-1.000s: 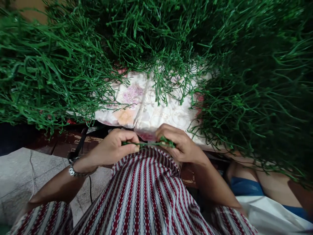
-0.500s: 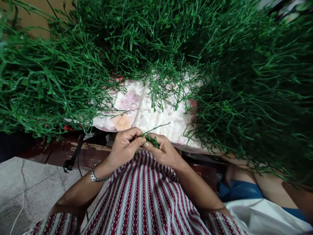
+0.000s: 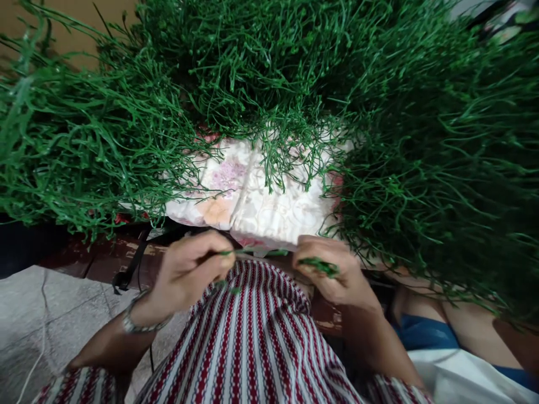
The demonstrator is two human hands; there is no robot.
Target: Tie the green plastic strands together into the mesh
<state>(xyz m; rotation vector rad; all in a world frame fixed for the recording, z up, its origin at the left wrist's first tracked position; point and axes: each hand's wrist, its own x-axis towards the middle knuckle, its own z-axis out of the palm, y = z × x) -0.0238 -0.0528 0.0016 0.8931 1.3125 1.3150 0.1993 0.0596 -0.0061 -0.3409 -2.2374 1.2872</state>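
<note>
My left hand [image 3: 191, 275], a metal bracelet or watch band on its wrist, is closed in a pinch on a thin green stem [image 3: 225, 253] in front of my striped shirt. Level with it to the right, my right hand [image 3: 343, 275] is curled round a small bunch of green stems [image 3: 319, 265]. Both hands are blurred by motion and stand well apart. Small green bits show blurred between and below them. Just beyond the hands lies a flowered cloth [image 3: 286, 216], partly covered by loose, branching green stems [image 3: 290, 151].
Large heaps of green stems surround the cloth: one at the left [image 3: 96, 146], one at the back [image 3: 261, 62], one at the right [image 3: 421, 185]. Another person's bare legs [image 3: 475, 320] with blue shorts are at the lower right. A white cable [image 3: 43, 336] lies on the floor.
My hands were together, with a thin stem sticking out between them. They have since moved apart, the left leftward, the right rightward, each holding green stem.
</note>
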